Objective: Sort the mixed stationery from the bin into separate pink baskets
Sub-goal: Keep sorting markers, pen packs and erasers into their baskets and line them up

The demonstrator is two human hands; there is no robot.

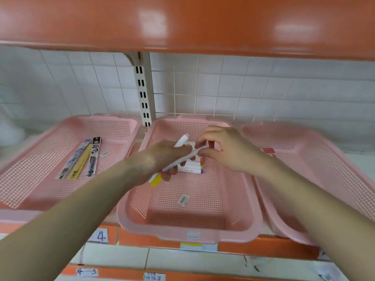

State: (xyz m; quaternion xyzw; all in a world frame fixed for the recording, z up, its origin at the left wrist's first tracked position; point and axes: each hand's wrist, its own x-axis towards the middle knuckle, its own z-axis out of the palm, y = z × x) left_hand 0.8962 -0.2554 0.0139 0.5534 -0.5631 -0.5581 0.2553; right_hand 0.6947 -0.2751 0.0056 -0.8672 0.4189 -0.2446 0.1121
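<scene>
Markers, white-bodied, are bunched in both hands over the middle basket (192, 234). Right thumb and index fingertips (203, 152) pinch the far end of the yellow-capped marker (172, 166); the rest of the right hand (227, 151) arches loosely above it. Left hand (162, 157) wraps the same marker lower down, fingers curled under it. It also holds a pink-tipped marker (183, 138) that pokes up and back out of the fist. So both hands are gripping, neither is free.

Key geometry: the held marker's long axis runs diagonal. Its yellow cap is near-left, twd the person, and the other end is far-right in the R pinch. Directly beneath lie the sorted markers (191, 168), side by side across the basket floor w/ orange and purple caps pointing right. Looks like a hand-off, R drawing one marker out of the L bunch to lay it down. If so, it needs a small turn to line up w/ that row. R hand is nearer the drop spot.

A barcode sticker (183, 199) sits loose nearer the front. Left basket (67, 120) holds packaged pen refills (81, 159), laid lengthwise front-to-back. Right basket (324, 151) shows a small red item (268, 150) at the back, too blurred to ID. The source bin isn't in view.
</scene>
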